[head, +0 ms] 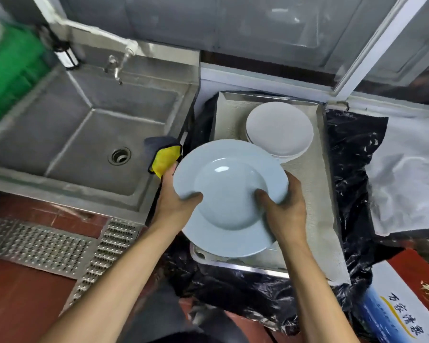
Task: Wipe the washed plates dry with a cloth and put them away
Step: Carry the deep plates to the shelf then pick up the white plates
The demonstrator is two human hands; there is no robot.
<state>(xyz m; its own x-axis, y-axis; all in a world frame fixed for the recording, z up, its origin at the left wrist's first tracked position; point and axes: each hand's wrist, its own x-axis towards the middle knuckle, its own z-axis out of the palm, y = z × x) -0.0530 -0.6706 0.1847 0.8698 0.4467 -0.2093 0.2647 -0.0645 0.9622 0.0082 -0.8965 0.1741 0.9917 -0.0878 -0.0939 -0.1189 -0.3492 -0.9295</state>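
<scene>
A pale blue plate (229, 194) is held face up in the middle of the view, above the near end of a metal tray (233, 264). My left hand (176, 196) grips its left rim with the thumb on top and also holds a yellow and grey cloth (164, 158) behind the rim. My right hand (284, 206) grips the right rim, thumb inside the plate's well. A stack of white plates (280, 128) sits face down at the far end of the tray, on a grey liner (310, 194).
A steel sink (89, 134) with a drain and tap lies to the left. Black plastic sheeting (352, 154) surrounds the tray. A printed carton (404, 303) is at the lower right, a green crate (13, 70) at the far left, a perforated floor grate (42, 246) below the sink.
</scene>
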